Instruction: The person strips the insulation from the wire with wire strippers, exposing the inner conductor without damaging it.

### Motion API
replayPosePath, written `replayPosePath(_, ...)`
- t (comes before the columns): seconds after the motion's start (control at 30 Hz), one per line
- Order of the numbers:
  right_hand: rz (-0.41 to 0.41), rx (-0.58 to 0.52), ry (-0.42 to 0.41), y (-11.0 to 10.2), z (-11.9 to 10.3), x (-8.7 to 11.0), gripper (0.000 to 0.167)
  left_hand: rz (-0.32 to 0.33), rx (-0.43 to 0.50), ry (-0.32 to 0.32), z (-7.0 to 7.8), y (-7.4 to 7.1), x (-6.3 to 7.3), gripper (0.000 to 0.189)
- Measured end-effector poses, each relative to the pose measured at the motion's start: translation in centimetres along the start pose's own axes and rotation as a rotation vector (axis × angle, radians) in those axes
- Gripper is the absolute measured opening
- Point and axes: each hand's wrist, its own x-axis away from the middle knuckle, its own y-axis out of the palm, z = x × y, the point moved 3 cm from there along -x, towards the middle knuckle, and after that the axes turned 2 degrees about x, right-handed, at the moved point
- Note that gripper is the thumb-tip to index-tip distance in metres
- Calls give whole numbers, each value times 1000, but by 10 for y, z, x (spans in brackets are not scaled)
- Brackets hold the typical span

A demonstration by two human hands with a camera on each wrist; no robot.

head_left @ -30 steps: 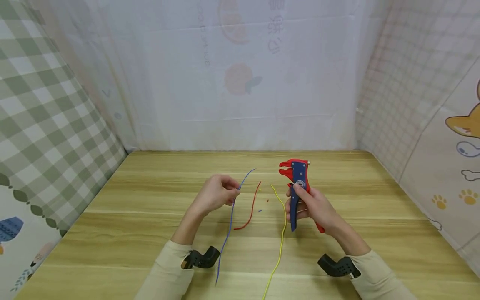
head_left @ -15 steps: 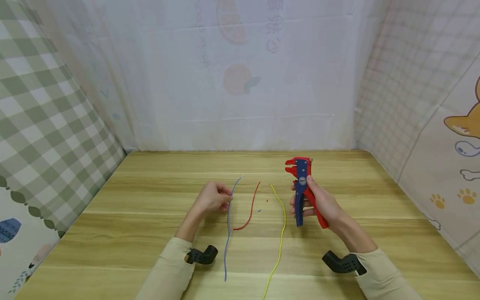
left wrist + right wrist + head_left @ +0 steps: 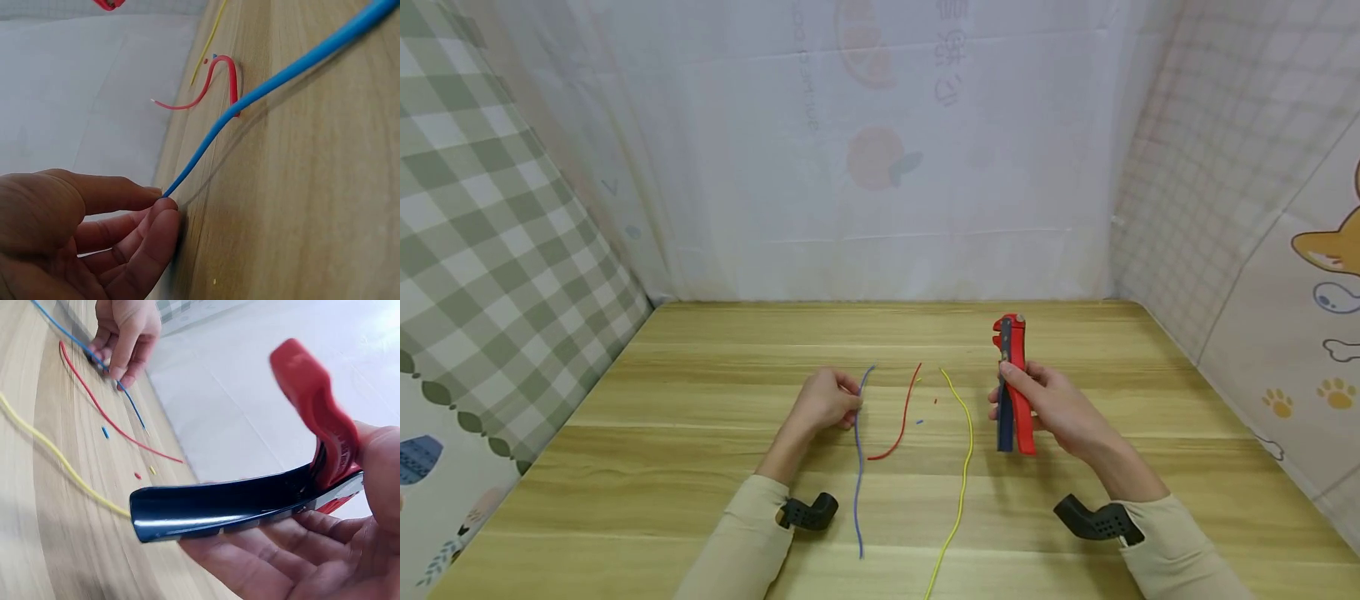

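Note:
My left hand [image 3: 826,402] pinches a blue wire [image 3: 859,492] between thumb and forefinger, close to its upper end. In the left wrist view the blue wire [image 3: 269,84] runs from the fingertips up to the right, just over the table. My right hand [image 3: 1060,408] holds a red and dark blue wire stripper [image 3: 1017,383] upright, its red jaws at the top. The stripper's two handles stand apart in the right wrist view, where its dark blue handle [image 3: 212,509] lies over the fingers. A short red wire [image 3: 906,412] lies right of the blue one.
A long yellow wire [image 3: 966,467] lies between the red wire and my right hand. Small cut bits of blue [image 3: 920,422], red [image 3: 936,401] and yellow insulation lie between them. The wooden table [image 3: 700,350] ends at a white curtain [image 3: 737,208], with cloth on both sides.
My left hand has lowered the blue wire and moved slightly left and nearer. My right hand has moved right and turned the wire stripper, so it now shows edge-on.

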Motion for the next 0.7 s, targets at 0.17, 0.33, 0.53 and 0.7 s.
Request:
replayPosePath(0.17,73,98,44,-8,3,0,72,11,-50,9,1,0,1,9)
replayPosePath(0.33,181,255,89,-18,7,0,58,20,-82,0,1,0,1,14)
replayPosePath(0.53,244,425,129,-22,18,-6,50,61,-219,34,3,-8,1,20)
replayPosePath(0.7,249,561,156,-23,26,-8,57,90,-241,87,8,-15,0,23)
